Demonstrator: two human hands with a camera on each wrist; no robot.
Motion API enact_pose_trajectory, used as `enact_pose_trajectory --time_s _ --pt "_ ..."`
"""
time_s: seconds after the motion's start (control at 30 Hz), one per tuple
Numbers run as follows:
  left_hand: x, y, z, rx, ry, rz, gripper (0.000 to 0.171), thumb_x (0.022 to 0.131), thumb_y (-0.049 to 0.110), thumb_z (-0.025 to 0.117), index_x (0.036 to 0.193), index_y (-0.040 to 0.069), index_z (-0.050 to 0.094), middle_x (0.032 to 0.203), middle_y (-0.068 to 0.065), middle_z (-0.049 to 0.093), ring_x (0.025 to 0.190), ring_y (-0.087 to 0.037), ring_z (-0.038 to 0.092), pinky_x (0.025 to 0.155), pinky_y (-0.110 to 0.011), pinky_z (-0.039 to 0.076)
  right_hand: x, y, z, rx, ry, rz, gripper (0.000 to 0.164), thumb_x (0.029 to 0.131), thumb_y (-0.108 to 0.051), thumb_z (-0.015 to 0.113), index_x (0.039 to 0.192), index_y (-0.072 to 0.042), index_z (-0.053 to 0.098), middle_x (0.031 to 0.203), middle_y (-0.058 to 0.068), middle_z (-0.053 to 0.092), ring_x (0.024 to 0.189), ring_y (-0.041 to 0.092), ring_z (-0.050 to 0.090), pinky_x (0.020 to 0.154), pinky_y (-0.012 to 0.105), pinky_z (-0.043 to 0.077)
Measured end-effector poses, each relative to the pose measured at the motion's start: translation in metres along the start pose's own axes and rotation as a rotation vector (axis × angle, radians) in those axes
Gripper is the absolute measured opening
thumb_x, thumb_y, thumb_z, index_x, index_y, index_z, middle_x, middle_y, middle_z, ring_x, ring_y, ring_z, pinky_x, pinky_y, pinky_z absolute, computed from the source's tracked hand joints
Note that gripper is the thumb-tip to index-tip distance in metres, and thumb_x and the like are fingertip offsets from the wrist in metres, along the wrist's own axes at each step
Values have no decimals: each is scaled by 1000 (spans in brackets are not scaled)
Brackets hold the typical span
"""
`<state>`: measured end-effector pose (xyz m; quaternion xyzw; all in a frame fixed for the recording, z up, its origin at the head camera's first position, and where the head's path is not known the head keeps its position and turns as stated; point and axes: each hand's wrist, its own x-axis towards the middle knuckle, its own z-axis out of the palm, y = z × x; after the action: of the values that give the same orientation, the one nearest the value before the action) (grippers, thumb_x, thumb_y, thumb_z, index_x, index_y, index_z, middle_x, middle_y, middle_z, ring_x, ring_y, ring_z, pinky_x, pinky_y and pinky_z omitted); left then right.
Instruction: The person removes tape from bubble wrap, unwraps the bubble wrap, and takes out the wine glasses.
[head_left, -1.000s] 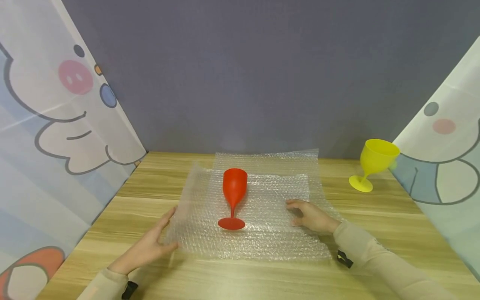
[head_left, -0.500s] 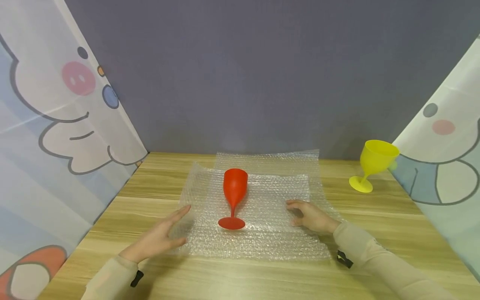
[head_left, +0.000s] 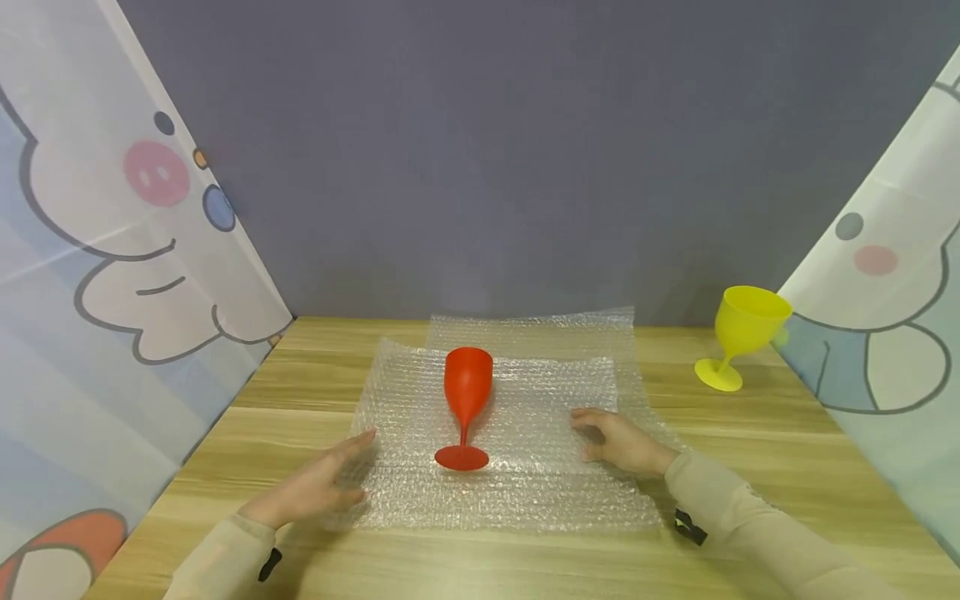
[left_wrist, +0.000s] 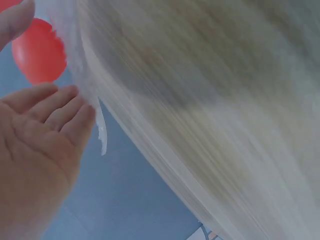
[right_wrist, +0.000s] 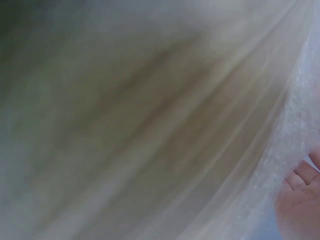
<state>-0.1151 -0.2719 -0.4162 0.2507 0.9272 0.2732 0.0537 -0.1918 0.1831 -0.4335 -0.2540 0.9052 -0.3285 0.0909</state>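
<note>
A red goblet (head_left: 468, 387) lies on its side on a sheet of bubble wrap (head_left: 547, 467), its foot toward me and its rim away. My left hand (head_left: 311, 492) is at the sheet's left edge, fingers extended and thumb apart; the left wrist view shows the palm of the left hand (left_wrist: 40, 135) with nothing in it, near part of the red goblet (left_wrist: 40, 52). On the sheet's right part rests my right hand (head_left: 622, 442), its fingers loosely bent. Only a little of the right hand (right_wrist: 302, 200) shows in the right wrist view, beside the bubble wrap (right_wrist: 270, 175).
A yellow goblet (head_left: 750, 321) stands upright at the back right of the wooden table (head_left: 300, 367). Another layer of bubble wrap (head_left: 540, 329) reaches out behind the first, toward the grey back wall (head_left: 525, 167). Printed cartoon panels (head_left: 112, 275) flank the table on both sides.
My left hand has shifted right and inward from the sheet's left edge. The sheet's left side has settled slightly. The right hand and both goblets stay in place; the head view has tilted slightly.
</note>
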Motion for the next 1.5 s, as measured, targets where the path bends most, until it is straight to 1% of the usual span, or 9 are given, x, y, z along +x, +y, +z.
enact_pose_trajectory --time_s 0.23,0.47,0.63,0.8,1.03,1.17,1.27,1.4,1.5 --pt "3 -3 -4 -26 -76 -22 74 80 28 67 132 -15 34 135 -31 40 123 -45 40 100 -55 32 1 1 -1 -12 2 -7 51 77 -13 69 124 -1 53 141 16 41 131 40 32 108 56 22" --pt "6 -7 -4 -97 -122 -57 68 84 22 63 132 -16 33 133 -30 43 122 -42 43 99 -52 35 2 2 0 -38 -2 -25 51 76 -14 69 123 0 54 140 16 42 130 40 34 108 56 23" --pt "8 -5 -7 -66 -112 -59 69 84 25 63 132 -15 33 136 -31 39 125 -44 39 101 -54 32 3 1 -3 -51 6 -43 51 77 -13 69 123 1 53 139 17 42 130 40 34 108 56 23" --pt "8 -4 -8 0 -92 -52 69 83 24 65 132 -14 35 137 -31 37 126 -45 36 102 -55 30 3 -1 -5 -34 5 -18 52 77 -14 69 125 -1 53 141 16 41 131 40 33 108 56 22" --pt "11 -2 -5 16 -80 -52 70 83 26 65 133 -13 35 138 -30 37 127 -46 35 103 -57 29 1 0 -1 -13 -13 -1 51 77 -13 68 124 0 53 141 16 40 131 40 31 109 55 21" --pt "23 1 -4 36 -72 -14 70 82 26 66 133 -12 36 138 -30 37 126 -46 35 103 -59 28 0 -1 -1 -13 -11 2 52 76 -13 69 124 0 53 141 16 41 131 40 32 109 56 21" --pt "38 2 -2 -7 -96 17 69 83 24 65 133 -12 35 138 -29 37 127 -46 35 104 -58 28 0 -1 -2 -29 -10 -4 52 76 -13 69 124 0 53 140 16 41 131 40 32 108 56 22" --pt "60 0 -2 -72 -128 34 70 82 18 65 134 -14 31 139 -30 35 129 -45 33 106 -56 27 1 -2 -3 -52 -7 -9 52 76 -14 69 123 0 54 140 17 42 130 40 34 108 56 22" --pt "73 -3 -2 -61 -123 40 75 79 15 68 134 -16 29 141 -31 31 130 -45 29 108 -56 23 1 -3 -3 -55 -6 -13 52 76 -14 69 123 1 54 139 17 42 129 41 34 108 56 22"
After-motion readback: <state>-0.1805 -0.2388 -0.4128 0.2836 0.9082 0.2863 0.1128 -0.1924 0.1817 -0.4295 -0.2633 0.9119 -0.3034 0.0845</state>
